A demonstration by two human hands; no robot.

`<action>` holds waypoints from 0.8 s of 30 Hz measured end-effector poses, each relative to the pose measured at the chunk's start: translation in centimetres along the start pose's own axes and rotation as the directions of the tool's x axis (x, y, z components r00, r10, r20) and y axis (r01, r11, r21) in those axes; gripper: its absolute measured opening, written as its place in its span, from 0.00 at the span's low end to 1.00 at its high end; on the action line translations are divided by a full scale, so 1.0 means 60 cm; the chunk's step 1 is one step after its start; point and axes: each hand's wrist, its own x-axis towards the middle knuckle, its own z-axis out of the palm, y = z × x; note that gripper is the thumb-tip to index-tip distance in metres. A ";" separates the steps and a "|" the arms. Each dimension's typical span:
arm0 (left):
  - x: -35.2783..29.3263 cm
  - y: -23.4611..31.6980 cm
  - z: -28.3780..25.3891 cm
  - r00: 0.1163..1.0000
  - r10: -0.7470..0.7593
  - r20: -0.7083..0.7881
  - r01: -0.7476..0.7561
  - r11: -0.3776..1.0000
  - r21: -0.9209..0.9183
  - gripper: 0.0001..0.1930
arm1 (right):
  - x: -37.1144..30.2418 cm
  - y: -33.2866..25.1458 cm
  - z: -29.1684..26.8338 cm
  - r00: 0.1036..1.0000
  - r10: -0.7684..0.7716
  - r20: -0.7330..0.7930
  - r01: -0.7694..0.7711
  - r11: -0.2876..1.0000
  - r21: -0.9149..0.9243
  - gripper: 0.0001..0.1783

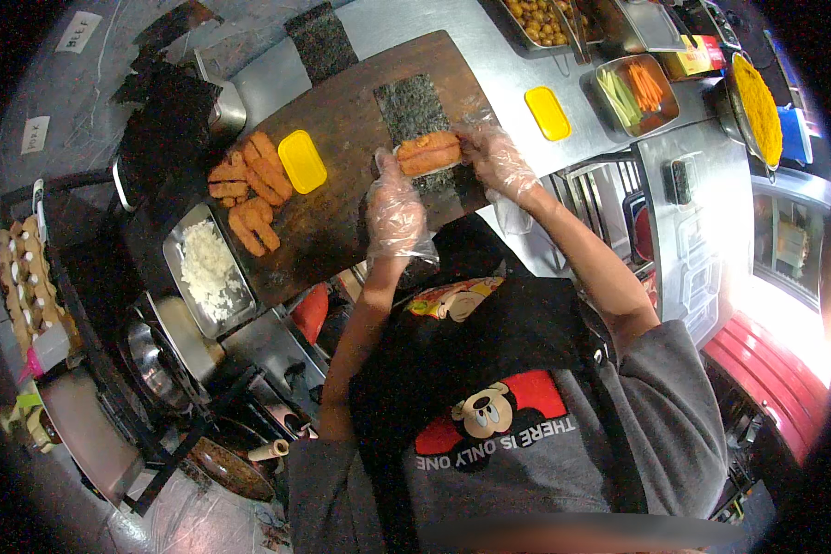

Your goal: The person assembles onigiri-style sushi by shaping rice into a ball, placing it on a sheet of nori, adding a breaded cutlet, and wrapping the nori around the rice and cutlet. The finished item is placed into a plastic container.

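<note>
My left hand (pixel 397 217) and my right hand (pixel 500 164), both in clear plastic gloves, grip opposite ends of a breaded fried cutlet (pixel 428 152). A thin white layer, seemingly rice, shows under the cutlet's edges. Beneath it lies a dark nori sheet (pixel 411 106), which stretches away from me across the brown cutting board (pixel 351 120). The fingertips on the far sides of the cutlet are partly hidden. Several more breaded pieces (pixel 258 180) rest at the board's left end, beside a yellow rounded plastic lid (pixel 302 162).
A metal tray of white rice (pixel 214 268) stands left of the board. Another nori sheet (pixel 321 44) lies at its far edge. Right of it are a second yellow lid (pixel 548 114), a tray of vegetable sticks (pixel 644 88), and a bowl of yellow shreds (pixel 757 111).
</note>
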 end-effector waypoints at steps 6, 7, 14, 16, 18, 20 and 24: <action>-0.005 0.007 -0.004 0.920 -0.390 -0.043 0.235 0.635 -0.735 0.30 | -0.004 0.001 0.020 0.966 0.106 -0.237 0.017 0.885 0.465 0.24; -0.012 -0.024 0.017 0.965 -0.213 -0.156 0.117 0.874 -0.473 0.30 | -0.002 0.001 0.031 0.938 0.073 -0.340 0.079 0.908 0.411 0.25; -0.027 -0.021 0.057 0.975 -0.158 -0.154 0.127 0.973 -0.193 0.29 | 0.011 -0.068 0.072 0.937 -0.264 -0.230 0.237 0.961 -0.141 0.25; -0.016 0.024 0.029 0.943 -0.331 -0.041 0.308 0.911 -0.274 0.30 | 0.013 -0.059 0.082 0.917 -0.307 -0.255 0.265 0.946 -0.184 0.23; -0.012 0.028 0.019 0.936 -0.351 0.023 0.347 0.912 -0.218 0.33 | 0.016 -0.063 0.084 0.912 -0.324 -0.251 0.277 0.939 -0.205 0.21; -0.013 0.032 0.012 0.942 -0.333 0.052 0.336 0.918 -0.210 0.33 | 0.017 -0.062 0.083 0.905 -0.338 -0.260 0.292 0.935 -0.200 0.21; -0.012 -0.009 0.014 0.976 -0.211 0.050 0.206 0.831 -0.518 0.28 | 0.019 -0.065 0.075 0.917 -0.335 -0.216 0.298 0.936 -0.188 0.22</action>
